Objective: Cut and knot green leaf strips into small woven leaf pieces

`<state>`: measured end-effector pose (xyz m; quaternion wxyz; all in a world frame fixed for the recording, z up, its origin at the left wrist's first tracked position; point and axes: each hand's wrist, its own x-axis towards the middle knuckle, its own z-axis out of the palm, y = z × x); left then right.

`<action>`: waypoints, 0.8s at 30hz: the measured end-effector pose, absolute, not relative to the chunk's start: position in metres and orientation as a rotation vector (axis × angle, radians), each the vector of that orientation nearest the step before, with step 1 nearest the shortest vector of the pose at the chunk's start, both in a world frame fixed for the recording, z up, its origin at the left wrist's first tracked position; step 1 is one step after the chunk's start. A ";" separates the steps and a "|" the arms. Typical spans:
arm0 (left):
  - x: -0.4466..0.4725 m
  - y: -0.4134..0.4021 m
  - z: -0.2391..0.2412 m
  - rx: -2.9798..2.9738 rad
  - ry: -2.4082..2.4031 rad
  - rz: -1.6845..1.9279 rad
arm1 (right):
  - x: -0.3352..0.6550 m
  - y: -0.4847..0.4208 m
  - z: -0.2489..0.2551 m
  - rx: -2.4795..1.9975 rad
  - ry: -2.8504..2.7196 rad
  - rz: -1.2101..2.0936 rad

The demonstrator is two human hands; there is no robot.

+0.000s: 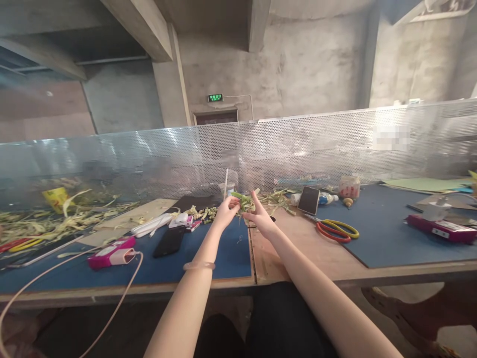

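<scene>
Both of my arms reach out over the table. My left hand has its fingers curled around the left side of a small bunch of green and pale dried plant strips. On the other side, my right hand grips the same bunch, thumb raised and fingers partly behind it. The bunch is held just above the tabletop, and its lower part is partly hidden. More loose strips lie behind and to the right. A clear cup with a straw stands beyond my left hand.
Scissors with red and yellow handles, a propped phone and a bottle are at the right. At the left lie a black phone, a pink power strip with a cable, and heaped strips. A perforated metal screen borders the back.
</scene>
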<state>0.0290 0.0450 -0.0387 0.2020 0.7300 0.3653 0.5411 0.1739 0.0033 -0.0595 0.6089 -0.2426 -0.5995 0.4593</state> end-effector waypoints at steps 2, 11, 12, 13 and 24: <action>0.029 0.047 -0.039 2.075 1.005 1.508 | 0.174 0.005 -0.061 -0.557 -1.398 1.064; 0.031 0.047 -0.039 2.178 1.009 1.533 | 0.173 0.012 -0.066 -0.539 -1.434 1.060; 0.031 0.047 -0.039 2.188 1.015 1.540 | 0.174 0.012 -0.065 -0.543 -1.435 1.057; 0.031 0.047 -0.039 2.198 1.021 1.547 | 0.174 0.011 -0.065 -0.547 -1.433 1.049; 0.033 0.043 -0.041 2.272 1.074 1.575 | 0.172 0.007 -0.060 -0.586 -1.397 1.084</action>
